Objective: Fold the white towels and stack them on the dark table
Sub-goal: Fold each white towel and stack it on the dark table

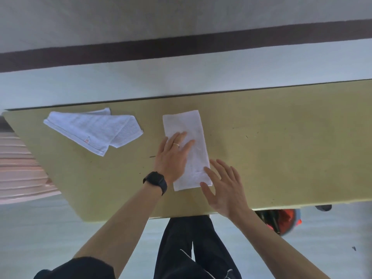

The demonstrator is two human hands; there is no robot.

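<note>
A white towel [186, 125], folded into a long narrow strip, lies in the middle of the olive-tan table [281, 148]. My left hand [174, 156] lies flat on the strip's left side, fingers straight; it wears a ring and a black watch. My right hand [224, 185] is spread open at the strip's near right corner, fingertips touching its edge. A second white towel [92, 130], loosely folded with a small red tag, lies at the table's far left.
The table's near edge runs just above my dark trousers [187, 248]. An orange and black object [281, 220] sits on the floor under the table's right side. Pink striped fabric [18, 168] is at the left. A dark band [181, 47] crosses the floor beyond.
</note>
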